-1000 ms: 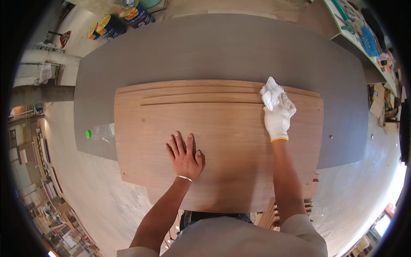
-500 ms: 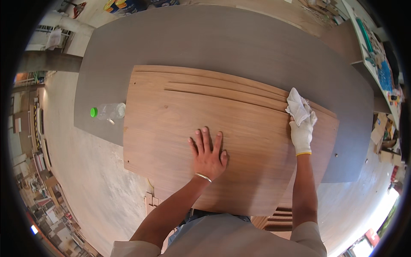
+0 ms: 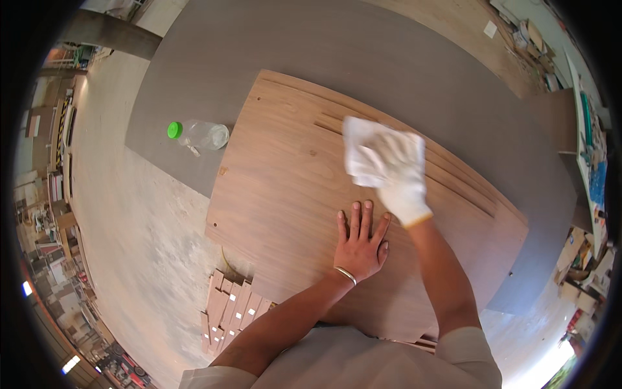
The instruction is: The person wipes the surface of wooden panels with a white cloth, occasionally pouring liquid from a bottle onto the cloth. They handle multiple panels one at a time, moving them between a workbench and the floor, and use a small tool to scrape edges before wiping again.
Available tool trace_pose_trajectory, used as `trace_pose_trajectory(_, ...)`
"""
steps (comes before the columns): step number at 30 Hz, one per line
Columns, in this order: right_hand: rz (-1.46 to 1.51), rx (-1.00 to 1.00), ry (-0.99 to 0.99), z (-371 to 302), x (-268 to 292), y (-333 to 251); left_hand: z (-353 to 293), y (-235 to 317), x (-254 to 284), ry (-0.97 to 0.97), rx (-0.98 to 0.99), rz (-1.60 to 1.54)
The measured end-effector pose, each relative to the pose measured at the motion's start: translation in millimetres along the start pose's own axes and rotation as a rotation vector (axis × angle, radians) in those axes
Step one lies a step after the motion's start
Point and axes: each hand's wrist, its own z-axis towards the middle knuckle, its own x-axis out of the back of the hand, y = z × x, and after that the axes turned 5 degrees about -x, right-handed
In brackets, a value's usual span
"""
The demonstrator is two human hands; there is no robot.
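A brown wood-grain panel (image 3: 278,175) with several long slots near its far edge lies on the grey table. My bare left hand (image 3: 360,243) rests flat on the panel with its fingers spread and a silver bangle at the wrist. To its upper right, my right hand (image 3: 400,178) wears a white knit glove with a yellow cuff. That hand holds a white cloth (image 3: 360,152) against the panel, over the slots. Both glove and cloth are smeared by motion, and the fingertips are partly hidden in the cloth.
A clear plastic bottle (image 3: 206,135) with a green cap lies on the grey tabletop (image 3: 311,39) beside the panel's left edge. Several stacked brown wood pieces (image 3: 230,308) are at the lower left. Shelving with assorted items (image 3: 589,142) stands at the far right.
My right hand has swept the cloth leftward along the slots, close to my left hand. My left hand still lies flat on the panel. The whole view has turned and shifted.
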Motion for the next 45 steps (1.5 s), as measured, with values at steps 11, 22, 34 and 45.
trace_pose_trajectory(11, 0.245, -0.128, 0.052, 80, -27, -77, 8, 9, 6, -0.371, 0.023, 0.048)
trace_pose_trajectory(22, 0.011, -0.304, 0.113, -90, 44, 52, 1, 1, -3, 0.044, -0.037, 0.119)
trace_pose_trajectory(34, -0.106, -0.403, 0.132, -76, 14, 45, 5, 12, -9, 0.071, -0.078, 0.18)
trace_pose_trajectory(45, -0.315, -0.957, -0.153, -180, 7, 212, 11, 20, -2, 0.044, -0.033, 0.096)
